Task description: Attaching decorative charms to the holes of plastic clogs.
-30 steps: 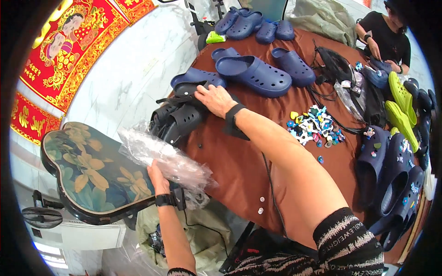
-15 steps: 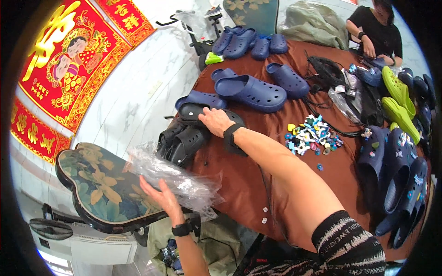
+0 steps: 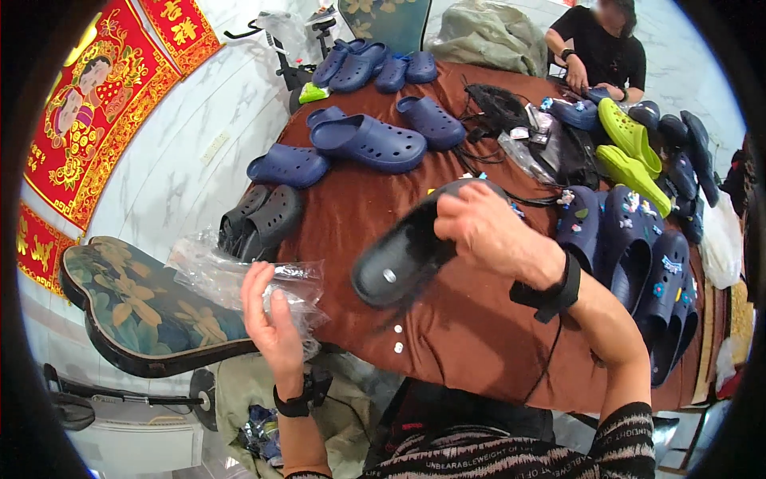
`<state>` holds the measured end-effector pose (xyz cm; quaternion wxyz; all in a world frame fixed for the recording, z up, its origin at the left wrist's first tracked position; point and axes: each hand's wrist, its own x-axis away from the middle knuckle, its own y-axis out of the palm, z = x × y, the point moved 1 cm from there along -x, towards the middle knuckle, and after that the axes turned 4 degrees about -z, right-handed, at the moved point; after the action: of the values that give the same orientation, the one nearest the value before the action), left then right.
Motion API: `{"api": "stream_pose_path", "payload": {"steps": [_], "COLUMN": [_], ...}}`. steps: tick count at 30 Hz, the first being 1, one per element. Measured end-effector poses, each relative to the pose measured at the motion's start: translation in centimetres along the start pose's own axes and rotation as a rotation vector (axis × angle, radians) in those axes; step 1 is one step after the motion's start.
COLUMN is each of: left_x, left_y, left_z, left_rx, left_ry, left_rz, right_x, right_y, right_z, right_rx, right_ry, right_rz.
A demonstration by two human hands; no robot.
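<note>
My right hand grips a black clog by its rim and holds it above the brown-covered table, its insole showing and its outline smeared by motion. My left hand is held up with fingers stretched and thumb apart, against a crumpled clear plastic bag at the table's left edge. Behind the bag sits a pair of black clogs. Just beyond them stands a navy clog, and a larger navy clog lies further in. Shoe charms are mostly hidden behind the held clog.
Charm-decorated navy clogs and lime-green clogs line the right side. Two small white pieces lie near the front edge. A floral-topped stool stands left, an open sack below. Another person works at the far right.
My right hand has lifted the black clog from beside the other black pair and swung it right, toward me. My left hand stays by the plastic bag. The whole view has shifted.
</note>
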<state>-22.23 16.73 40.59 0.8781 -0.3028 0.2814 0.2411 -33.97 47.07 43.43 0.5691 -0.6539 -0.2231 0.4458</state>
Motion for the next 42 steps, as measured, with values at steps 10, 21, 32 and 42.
{"api": "stream_pose_path", "payload": {"steps": [10, 21, 32, 42], "left_x": [9.1, 11.4, 10.4, 11.0], "left_y": [10.5, 18.2, 22.4, 22.7], "left_z": [5.9, 2.0, 2.8, 2.0], "left_rx": [0.233, 1.107, 1.396, 1.425], "left_ry": [-0.223, -0.865, -1.01, -1.054], "left_rz": [-0.909, -0.703, -0.492, -0.443], "right_x": [8.9, 11.5, 11.9, 6.8], "right_y": [6.4, 9.6, 16.0, 16.2], "right_z": [-5.1, 0.4, 6.5, 10.4], "right_rx": [0.04, -0.618, -0.323, -0.191], "right_ry": [-0.198, 0.757, 0.867, 0.814], "right_rz": [-0.095, 0.315, 0.208, 0.208]}}
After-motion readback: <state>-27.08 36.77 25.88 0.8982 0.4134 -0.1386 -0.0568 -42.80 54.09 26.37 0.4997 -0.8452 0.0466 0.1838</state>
